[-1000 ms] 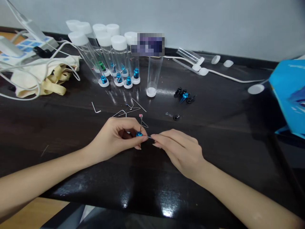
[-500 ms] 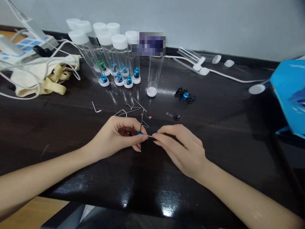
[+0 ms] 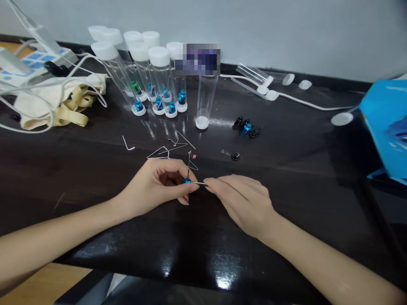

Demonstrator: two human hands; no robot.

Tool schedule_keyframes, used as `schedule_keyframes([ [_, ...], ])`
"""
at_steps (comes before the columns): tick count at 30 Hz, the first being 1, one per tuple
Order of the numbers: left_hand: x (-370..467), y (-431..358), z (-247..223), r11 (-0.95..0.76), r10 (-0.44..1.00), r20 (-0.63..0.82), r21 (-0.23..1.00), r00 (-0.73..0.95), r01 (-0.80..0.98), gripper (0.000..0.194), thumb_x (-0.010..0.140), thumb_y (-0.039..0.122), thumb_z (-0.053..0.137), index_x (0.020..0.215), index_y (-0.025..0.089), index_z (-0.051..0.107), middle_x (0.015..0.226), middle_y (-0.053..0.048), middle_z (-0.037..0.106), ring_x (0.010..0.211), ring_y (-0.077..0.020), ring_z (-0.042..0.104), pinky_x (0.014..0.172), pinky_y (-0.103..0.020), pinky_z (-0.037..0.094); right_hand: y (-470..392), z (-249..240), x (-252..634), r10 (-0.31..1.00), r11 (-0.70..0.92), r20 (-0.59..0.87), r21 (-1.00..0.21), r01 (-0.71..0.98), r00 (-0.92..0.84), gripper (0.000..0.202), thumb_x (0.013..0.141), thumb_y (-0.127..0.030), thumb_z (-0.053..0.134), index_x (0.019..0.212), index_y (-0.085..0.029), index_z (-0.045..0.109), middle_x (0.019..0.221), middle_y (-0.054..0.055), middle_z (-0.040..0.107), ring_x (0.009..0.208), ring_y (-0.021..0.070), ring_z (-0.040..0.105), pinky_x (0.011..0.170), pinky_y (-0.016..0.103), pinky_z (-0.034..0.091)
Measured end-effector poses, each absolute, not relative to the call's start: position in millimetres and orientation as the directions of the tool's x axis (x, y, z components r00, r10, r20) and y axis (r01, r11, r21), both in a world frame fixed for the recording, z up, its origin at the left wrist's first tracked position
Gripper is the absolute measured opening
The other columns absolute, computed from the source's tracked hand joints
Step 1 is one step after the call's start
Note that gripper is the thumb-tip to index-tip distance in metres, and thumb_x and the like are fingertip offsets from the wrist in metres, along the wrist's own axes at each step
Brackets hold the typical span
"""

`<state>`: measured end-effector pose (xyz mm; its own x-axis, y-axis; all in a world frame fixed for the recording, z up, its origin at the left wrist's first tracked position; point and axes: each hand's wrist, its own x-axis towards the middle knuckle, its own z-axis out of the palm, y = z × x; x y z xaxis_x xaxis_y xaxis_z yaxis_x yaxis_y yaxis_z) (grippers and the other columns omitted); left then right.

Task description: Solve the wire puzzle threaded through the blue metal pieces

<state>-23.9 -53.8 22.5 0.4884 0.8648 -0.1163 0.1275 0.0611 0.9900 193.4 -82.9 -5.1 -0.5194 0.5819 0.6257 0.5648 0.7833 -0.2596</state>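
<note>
Between the thumb and fingers of my left hand (image 3: 155, 182) is a small blue metal part (image 3: 186, 181). A thin bent wire (image 3: 188, 165) stands up out of it, with a small pink piece (image 3: 194, 156) near its top. My right hand (image 3: 244, 203) pinches a thin metal rod (image 3: 200, 183), which reaches left to the blue part's side. Its far end is covered by the fingers, so whether it is a hex key I cannot tell. Just beyond my left hand lie several bent wires (image 3: 173, 148). An L-shaped hex key (image 3: 127, 144) rests farther left.
Several clear tubes with white caps (image 3: 159, 57) stand at the back, blue parts inside most. One more tube (image 3: 206, 99) stands before a blurred card. Small black and blue parts (image 3: 246, 127) lie right of it. A cloth bag (image 3: 38, 101) and cables are left, a blue package (image 3: 384, 123) right.
My right hand has turned over, its fingers now flatter and lower around the rod. The pink piece on the upright wire has swung left. My left hand keeps its hold, slightly lower.
</note>
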Motion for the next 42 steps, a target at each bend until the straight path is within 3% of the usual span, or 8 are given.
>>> schedule_keyframes([
  [6, -27.3, -56.8, 22.9, -0.232, 0.847, 0.058, 0.935, 0.528, 0.269, 0.006, 0.085, 0.019, 0.068, 0.082, 0.016, 0.073, 0.078, -0.002, 0.066, 0.063, -0.0126, 0.067, 0.053, -0.02, 0.059, -83.3, 1.0, 188.0, 0.659, 0.748, 0.532, -0.393, 0.535, -0.532, 0.023, 0.101, -0.013, 0.042, 0.1, -0.012, 0.065, 0.065, 0.0, 0.068, 0.054, 0.0113, 0.064, 0.054, 0.023, 0.052],
  [10, -27.7, -56.3, 24.0, -0.353, 0.819, 0.135, 0.885, 0.558, 0.304, 0.007, 0.085, 0.017, 0.067, 0.084, 0.017, 0.074, 0.078, -0.003, 0.066, 0.068, -0.0139, 0.066, 0.053, -0.02, 0.057, -82.9, 3.3, 186.7, 0.706, 0.708, 0.512, -0.546, 0.448, -0.49, 0.022, 0.1, -0.013, 0.043, 0.104, -0.013, 0.064, 0.07, 0.0, 0.069, 0.055, 0.0095, 0.064, 0.056, 0.021, 0.053],
  [16, -26.7, -51.0, 24.6, -0.025, 0.87, -0.072, 0.982, 0.488, 0.189, 0.003, 0.082, 0.016, 0.071, 0.079, 0.015, 0.072, 0.068, 0.0, 0.069, 0.055, -0.0118, 0.068, 0.055, -0.02, 0.061, -81.6, 1.3, 189.0, 0.71, 0.704, 0.5, -0.468, 0.535, -0.497, 0.018, 0.098, -0.027, 0.055, 0.107, -0.014, 0.063, 0.089, 0.006, 0.071, 0.068, 0.0137, 0.066, 0.064, 0.026, 0.057],
  [19, -26.3, -48.4, 25.5, 0.084, 0.875, -0.139, 0.987, 0.464, 0.137, 0.003, 0.08, 0.015, 0.072, 0.077, 0.014, 0.073, 0.062, 0.002, 0.068, 0.052, -0.0112, 0.068, 0.054, -0.019, 0.062, -80.4, 1.9, 189.9, 0.651, 0.748, 0.558, -0.355, 0.561, -0.515, 0.017, 0.098, -0.019, 0.053, 0.108, -0.011, 0.064, 0.094, 0.01, 0.07, 0.077, 0.0167, 0.067, 0.07, 0.03, 0.058],
  [27, -24.6, -50.4, 25.6, 0.086, 0.885, -0.136, 0.988, 0.445, 0.131, 0.003, 0.077, 0.015, 0.075, 0.078, 0.014, 0.073, 0.062, 0.001, 0.069, 0.051, -0.0121, 0.069, 0.053, -0.02, 0.063, -80.1, -0.5, 191.7, 0.59, 0.78, 0.617, -0.269, 0.565, -0.521, 0.02, 0.098, -0.015, 0.053, 0.114, -0.013, 0.064, 0.089, 0.007, 0.071, 0.078, 0.0178, 0.069, 0.071, 0.03, 0.059],
  [31, -24.5, -50.5, 25.9, 0.074, 0.889, -0.121, 0.99, 0.442, 0.123, 0.005, 0.075, 0.016, 0.077, 0.077, 0.015, 0.073, 0.064, 0.001, 0.07, 0.052, -0.0132, 0.07, 0.053, -0.021, 0.064, -80.1, -0.7, 191.7, 0.597, 0.779, 0.619, -0.294, 0.554, -0.511, 0.019, 0.097, -0.015, 0.054, 0.113, -0.013, 0.065, 0.088, 0.007, 0.071, 0.077, 0.0178, 0.069, 0.069, 0.03, 0.06],
  [37, -26.0, -50.9, 23.1, 0.07, 0.893, -0.117, 0.99, 0.435, 0.123, 0.006, 0.076, 0.016, 0.077, 0.08, 0.015, 0.072, 0.061, 0.002, 0.07, 0.052, -0.0138, 0.071, 0.054, -0.021, 0.063, -79.1, 0.0, 190.2, 0.694, 0.718, 0.56, -0.494, 0.491, -0.453, 0.021, 0.097, -0.017, 0.054, 0.115, -0.015, 0.065, 0.088, 0.007, 0.07, 0.076, 0.0159, 0.068, 0.069, 0.028, 0.059],
  [42, -25.0, -54.3, 22.1, 0.05, 0.888, -0.1, 0.991, 0.449, 0.122, 0.011, 0.076, 0.017, 0.078, 0.084, 0.015, 0.071, 0.064, 0.001, 0.07, 0.053, -0.0139, 0.071, 0.054, -0.02, 0.062, -81.1, 1.3, 187.8, 0.699, 0.713, 0.565, -0.497, 0.495, -0.439, 0.023, 0.096, -0.011, 0.051, 0.114, -0.012, 0.066, 0.084, 0.006, 0.07, 0.071, 0.0148, 0.066, 0.067, 0.027, 0.058],
])
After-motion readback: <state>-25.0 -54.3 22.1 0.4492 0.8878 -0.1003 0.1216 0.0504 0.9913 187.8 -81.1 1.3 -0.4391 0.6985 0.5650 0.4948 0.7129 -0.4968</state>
